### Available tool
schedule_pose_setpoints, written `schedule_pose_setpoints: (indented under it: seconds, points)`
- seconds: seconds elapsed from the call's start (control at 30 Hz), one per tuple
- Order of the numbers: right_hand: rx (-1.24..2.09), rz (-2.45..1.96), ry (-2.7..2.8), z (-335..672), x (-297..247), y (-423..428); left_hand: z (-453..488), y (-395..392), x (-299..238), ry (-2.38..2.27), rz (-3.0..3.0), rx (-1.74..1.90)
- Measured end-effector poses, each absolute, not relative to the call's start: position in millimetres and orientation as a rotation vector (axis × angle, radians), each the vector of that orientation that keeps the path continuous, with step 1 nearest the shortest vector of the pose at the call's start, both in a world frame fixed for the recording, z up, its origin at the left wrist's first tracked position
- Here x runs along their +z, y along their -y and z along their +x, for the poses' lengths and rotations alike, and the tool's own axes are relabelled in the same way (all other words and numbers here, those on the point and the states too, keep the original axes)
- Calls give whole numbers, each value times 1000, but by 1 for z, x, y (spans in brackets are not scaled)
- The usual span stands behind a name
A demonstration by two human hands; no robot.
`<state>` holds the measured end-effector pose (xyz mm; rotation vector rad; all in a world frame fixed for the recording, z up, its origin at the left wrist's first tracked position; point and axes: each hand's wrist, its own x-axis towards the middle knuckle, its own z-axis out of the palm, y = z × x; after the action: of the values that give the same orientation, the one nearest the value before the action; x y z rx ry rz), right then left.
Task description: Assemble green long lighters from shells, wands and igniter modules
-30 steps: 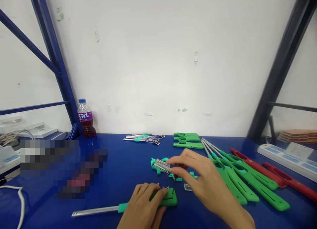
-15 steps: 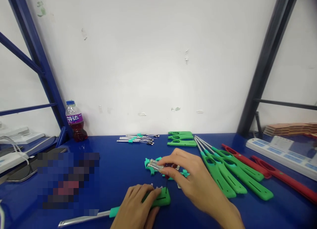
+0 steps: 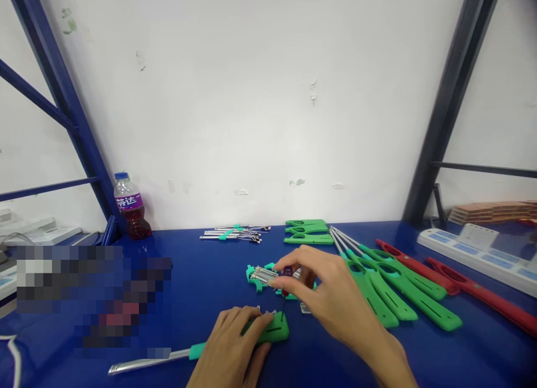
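My left hand (image 3: 235, 343) is wrapped over the handle of a green lighter (image 3: 274, 329), pressing it to the blue table. Its silver tube (image 3: 146, 361) and teal collar stick out to the left of that hand. With thumb and forefinger curled round it, my right hand (image 3: 323, 281) grips a small screwdriver (image 3: 287, 272) with a dark red handle. The screwdriver stands nearly upright, its thin shaft meeting the handle's right end. Behind the fingers lie small teal parts (image 3: 255, 281) and clear-silver pieces (image 3: 264, 274), partly hidden.
Several green lighters (image 3: 403, 287) fan out at right, beside red ones (image 3: 482, 290) and a white power strip (image 3: 482, 259). Green handle shells (image 3: 308, 238) and silver tubes with wires (image 3: 230, 234) lie at the back. A drink bottle (image 3: 131, 206) stands back left.
My right hand's fingers have shifted around the screwdriver, so its handle now shows between thumb and forefinger. The left hand and lighter stay almost where they were; the view moved slightly.
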<state>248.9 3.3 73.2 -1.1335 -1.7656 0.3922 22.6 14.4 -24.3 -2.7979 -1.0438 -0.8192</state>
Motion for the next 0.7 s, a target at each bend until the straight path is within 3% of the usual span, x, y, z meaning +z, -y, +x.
schedule_pose_setpoints:
  seconds: [0.7]
  points:
    - [274, -1106, 1875, 244, 77, 3, 19, -17, -22, 974, -2776, -952]
